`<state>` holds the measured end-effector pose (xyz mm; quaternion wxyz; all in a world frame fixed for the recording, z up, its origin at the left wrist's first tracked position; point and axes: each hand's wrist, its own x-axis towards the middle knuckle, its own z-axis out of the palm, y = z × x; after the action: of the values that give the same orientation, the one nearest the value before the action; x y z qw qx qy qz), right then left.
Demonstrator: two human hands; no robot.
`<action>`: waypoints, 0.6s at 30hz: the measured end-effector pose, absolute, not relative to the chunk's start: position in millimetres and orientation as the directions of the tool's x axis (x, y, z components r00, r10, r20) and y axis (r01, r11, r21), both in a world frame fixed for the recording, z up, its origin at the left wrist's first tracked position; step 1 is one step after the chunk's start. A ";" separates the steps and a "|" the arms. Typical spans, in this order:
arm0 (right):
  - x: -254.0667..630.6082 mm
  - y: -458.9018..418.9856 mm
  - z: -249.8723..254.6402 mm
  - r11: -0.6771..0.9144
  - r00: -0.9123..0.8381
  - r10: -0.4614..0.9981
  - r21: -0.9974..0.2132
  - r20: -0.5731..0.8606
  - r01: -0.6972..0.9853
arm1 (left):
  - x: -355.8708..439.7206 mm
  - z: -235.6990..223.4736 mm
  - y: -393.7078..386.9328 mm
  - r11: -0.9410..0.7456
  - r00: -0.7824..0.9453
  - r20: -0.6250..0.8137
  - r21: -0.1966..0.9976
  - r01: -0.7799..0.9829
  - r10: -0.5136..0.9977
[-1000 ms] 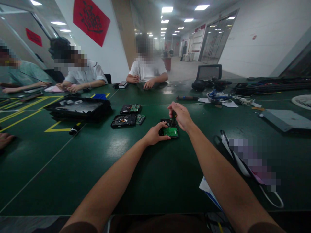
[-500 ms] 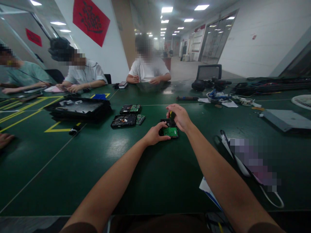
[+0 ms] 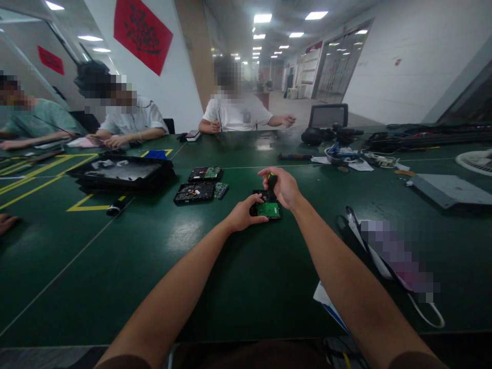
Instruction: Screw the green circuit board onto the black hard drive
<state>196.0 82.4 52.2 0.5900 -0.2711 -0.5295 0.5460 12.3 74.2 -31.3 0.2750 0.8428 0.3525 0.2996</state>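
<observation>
A hard drive [image 3: 268,209] with a green circuit board facing up lies on the green table before me. My left hand [image 3: 246,212] grips its left side, thumb at the near edge and fingers at the far edge. Above the drive's far part, my right hand [image 3: 283,187] is closed around a screwdriver [image 3: 272,179] with a yellow and black handle. The screwdriver stands roughly upright; its tip is too small to make out against the drive.
Left of my hands lie two more hard drives [image 3: 194,192] [image 3: 205,173] and a small loose circuit board [image 3: 221,190]. Farther left is a black tray [image 3: 123,171]. A grey metal box [image 3: 451,189] and a lanyard badge [image 3: 397,256] lie right. Several people sit across the table.
My right hand's fingers have shifted slightly on the screwdriver, showing more of its handle. The left hand holds still. Across the table, a person has swung one arm out to the side.
</observation>
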 end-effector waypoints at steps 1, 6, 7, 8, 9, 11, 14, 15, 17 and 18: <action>196.0 82.2 52.7 0.260 -0.156 0.931 -0.899 0.330 -0.352 | 12.3 -31.6 74.2 -0.601 0.571 0.313 0.673 0.431 0.759; 193.5 79.9 55.7 0.271 -0.115 0.942 -0.918 0.314 -0.290 | 12.0 -32.6 74.3 -0.602 0.567 0.315 0.667 0.438 0.761; 192.8 79.5 55.8 0.273 -0.107 0.943 -0.918 0.315 -0.288 | 11.9 -32.7 74.4 -0.601 0.568 0.312 0.667 0.441 0.762; 192.3 79.3 55.7 0.275 -0.103 0.943 -0.916 0.316 -0.293 | 11.9 -32.7 74.6 -0.600 0.568 0.308 0.666 0.443 0.763; 192.0 79.3 55.3 0.273 -0.105 0.942 -0.913 0.317 -0.304 | 11.9 -32.7 74.7 -0.598 0.569 0.305 0.667 0.444 0.763; 192.0 79.7 54.2 0.263 -0.120 0.941 -0.907 0.316 -0.331 | 11.9 -32.5 74.8 -0.595 0.570 0.302 0.671 0.443 0.764; 193.3 81.6 51.9 0.239 -0.128 0.946 -0.905 0.299 -0.351 | 12.0 -31.8 74.5 -0.593 0.570 0.301 0.674 0.441 0.765; 193.9 82.3 51.2 0.237 -0.123 0.947 -0.906 0.295 -0.350 | 12.0 -31.4 74.3 -0.593 0.571 0.299 0.674 0.441 0.765; 195.0 83.6 50.2 0.243 -0.109 0.948 -0.902 0.299 -0.356 | 11.9 -30.7 73.9 -0.592 0.573 0.295 0.674 0.442 0.765; 195.4 83.9 50.0 0.246 -0.106 0.947 -0.899 0.302 -0.361 | 11.9 -30.4 73.7 -0.592 0.574 0.294 0.673 0.443 0.764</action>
<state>195.4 83.9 50.0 0.6035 -0.2879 -0.5088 0.5422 11.9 73.7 -30.4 0.2755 0.8431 0.3580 0.2916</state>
